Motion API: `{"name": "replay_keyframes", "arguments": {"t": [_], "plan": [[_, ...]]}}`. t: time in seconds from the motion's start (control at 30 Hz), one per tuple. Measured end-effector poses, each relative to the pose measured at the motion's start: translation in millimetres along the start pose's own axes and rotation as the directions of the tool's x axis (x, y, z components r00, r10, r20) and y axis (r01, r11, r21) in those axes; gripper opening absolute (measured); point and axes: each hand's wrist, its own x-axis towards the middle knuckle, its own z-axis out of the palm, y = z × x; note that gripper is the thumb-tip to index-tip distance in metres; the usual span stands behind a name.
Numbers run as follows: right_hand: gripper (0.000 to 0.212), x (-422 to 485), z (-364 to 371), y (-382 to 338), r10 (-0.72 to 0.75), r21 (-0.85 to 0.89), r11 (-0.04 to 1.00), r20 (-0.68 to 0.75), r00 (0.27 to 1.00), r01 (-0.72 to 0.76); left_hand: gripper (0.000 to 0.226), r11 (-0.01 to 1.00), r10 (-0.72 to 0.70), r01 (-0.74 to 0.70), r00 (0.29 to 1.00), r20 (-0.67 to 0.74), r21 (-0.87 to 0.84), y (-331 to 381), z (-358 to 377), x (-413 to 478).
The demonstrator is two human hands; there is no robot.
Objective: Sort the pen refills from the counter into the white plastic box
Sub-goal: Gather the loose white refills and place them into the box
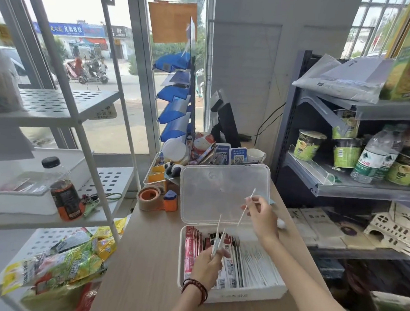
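Shop interior: a pale wooden counter [151,247] bore the white plastic box [251,294], its clear lid [221,187] hinged back. The right hand [262,217], above the box's far edge, pinched 1 pen refill [245,209], its long axis slanting down toward the box's interior. The left hand [206,267], over the box's left half and nearer its contents, gripped a few refills [217,239] near upright. Printing on the red packets [189,252] inside the box was too blurred to read.

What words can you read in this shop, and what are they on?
"兄弟名饮", roughly: blue shop sign across the street.
"山泉", partly: water bottle label.
Too blurred to read: QR cards, shelf tag, noodle cups, packets in the white box.
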Motion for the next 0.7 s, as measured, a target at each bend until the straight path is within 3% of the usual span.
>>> {"name": "replay_keyframes", "arguments": {"t": [0.07,0.2,0.3,0.47,0.6,0.7], "plan": [[0.011,2,-12,5,-0.05,-0.233,0.97,0.11,0.993,0.075,0.034,1.0,0.013,-0.012,1.0,-0.007,0.02,0,-1,-1],[0.009,-12,-15,46,0.105,-0.555,0.83,0.246,0.963,0.052,0.033,0.999,0.032,-0.031,0.999,-0.015,0.037,-3,0,0],[0.002,-26,-11,75,0.197,-0.623,0.782,0.188,0.962,-0.038,0.033,1.0,0.02,-0.02,1.0,-0.021,0.012,-3,0,1],[0.022,-48,-10,101,0.254,-0.685,0.717,0.088,0.963,-0.126,0.035,0.999,0.031,-0.03,0.999,-0.027,0.016,-6,0,0],[0.025,-44,-13,102,0.316,-0.689,0.715,0.166,0.934,-0.12,0.034,0.999,0.033,-0.033,0.999,-0.032,0.004,-4,1,1],[0.014,-42,-13,99,0.367,-0.709,0.695,0.209,0.906,-0.117,0.032,0.998,0.052,-0.053,0.998,-0.03,-0.018,-4,3,-1]]}}
